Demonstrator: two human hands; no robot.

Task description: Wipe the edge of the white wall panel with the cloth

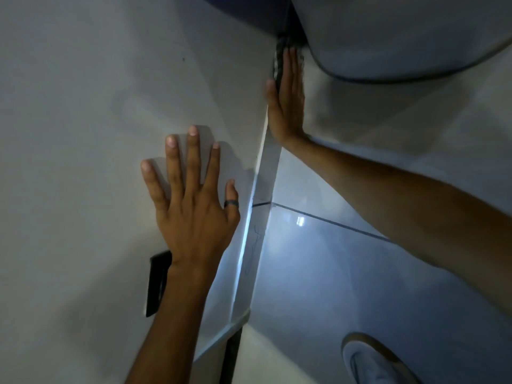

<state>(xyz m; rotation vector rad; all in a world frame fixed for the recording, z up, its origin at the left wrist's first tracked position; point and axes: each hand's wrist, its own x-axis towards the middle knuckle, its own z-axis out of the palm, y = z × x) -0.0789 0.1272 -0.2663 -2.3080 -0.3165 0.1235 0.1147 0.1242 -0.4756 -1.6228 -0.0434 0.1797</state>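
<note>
Near the top middle of the frame, the right hand (286, 98) lies flat with its fingers straight and close together, pressing a dark, crumpled cloth (278, 58) against the edge of the big smooth white wall panel (83, 106). Only a small bit of the cloth peeks out past the fingertips and along the thumb side, so I cannot tell how much of it sits under the palm.

Lower down, in the middle of the frame, the left hand (191, 198) is spread wide and flat on the face of the panel, with a dark ring (230, 204) on one finger. It holds nothing. It looks like it is steadying the person.

The panel's thin edge (259, 217) runs from the top middle down toward the bottom middle, and it shines in the light.

What could go wrong? The cloth is only pushed by a flat palm, not gripped. If the hand slides fast, the cloth could bunch up or slip out and fall to the shiny pale floor tiles (360, 273) at the lower right. Then bare skin would rub the edge and leave smudges. The spread hand may also leave finger marks on the clean panel. A grey shoe (371, 361) stands at the bottom right, close to the panel, and could step on a fallen cloth.
</note>
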